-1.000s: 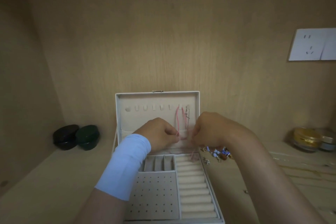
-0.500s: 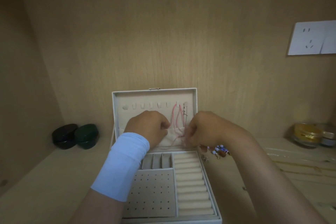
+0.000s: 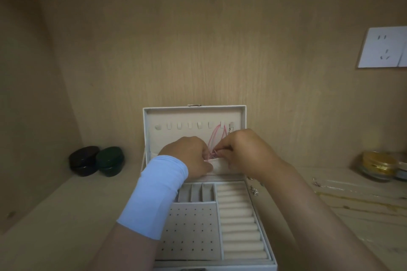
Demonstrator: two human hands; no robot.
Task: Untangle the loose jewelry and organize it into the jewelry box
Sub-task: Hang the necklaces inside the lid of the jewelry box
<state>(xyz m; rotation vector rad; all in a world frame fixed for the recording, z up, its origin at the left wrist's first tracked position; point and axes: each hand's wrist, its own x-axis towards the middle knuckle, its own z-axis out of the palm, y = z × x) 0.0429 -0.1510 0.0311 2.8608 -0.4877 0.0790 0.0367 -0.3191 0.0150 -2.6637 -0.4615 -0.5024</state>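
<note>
A white jewelry box stands open on the shelf, its lid upright against the back wall. A pink cord necklace hangs from the hooks at the right of the lid. My left hand and my right hand meet at the lid's pouch and both pinch the lower end of the pink cord. The fingertips hide the cord's end. Small silver jewelry pieces lie just right of the box.
Two dark oval cases sit at the back left. A glass jar with a gold lid stands at the far right, with thin chains on the shelf before it. A wall socket is upper right.
Both hands have moved closer together at the lid's pouch, and the cord's lower end is gathered between them. The beaded piece seen under my right wrist is hidden now.
</note>
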